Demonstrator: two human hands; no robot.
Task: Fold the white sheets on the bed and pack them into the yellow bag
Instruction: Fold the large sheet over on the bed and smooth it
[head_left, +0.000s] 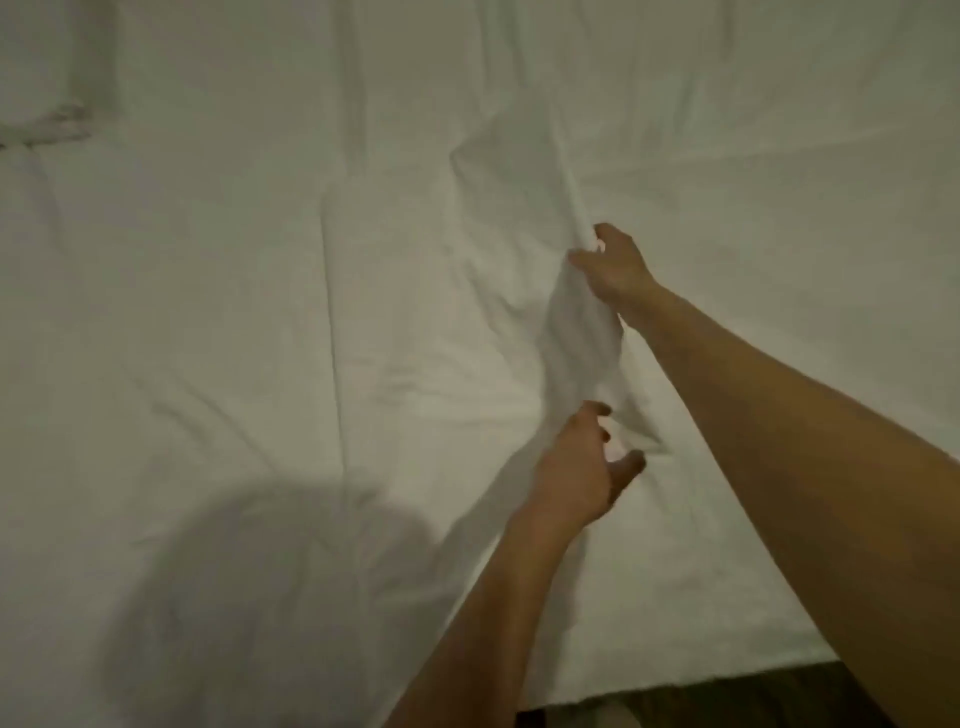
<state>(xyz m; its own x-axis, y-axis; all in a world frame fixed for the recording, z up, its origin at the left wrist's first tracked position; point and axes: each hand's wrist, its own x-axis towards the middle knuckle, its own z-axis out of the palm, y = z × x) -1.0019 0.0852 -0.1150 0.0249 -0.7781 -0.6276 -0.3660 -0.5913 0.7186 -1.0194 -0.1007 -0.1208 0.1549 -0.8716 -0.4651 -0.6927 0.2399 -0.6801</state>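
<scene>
A white sheet (311, 312) covers the whole bed, wrinkled and creased. Right of centre a ridge of the cloth (576, 332) is lifted off the surface. My right hand (615, 267) pinches the far end of that ridge. My left hand (584, 467) is nearer to me at the ridge's lower end, its fingers curled at the cloth; whether it actually holds the sheet is unclear. The yellow bag is not in view.
The near edge of the bed (675, 686) runs along the bottom right, with dark wooden floor (810, 696) below it. A lumpy pillow or bunched cloth (52, 78) lies at the top left. My head's shadow (270, 597) falls on the sheet at the bottom left.
</scene>
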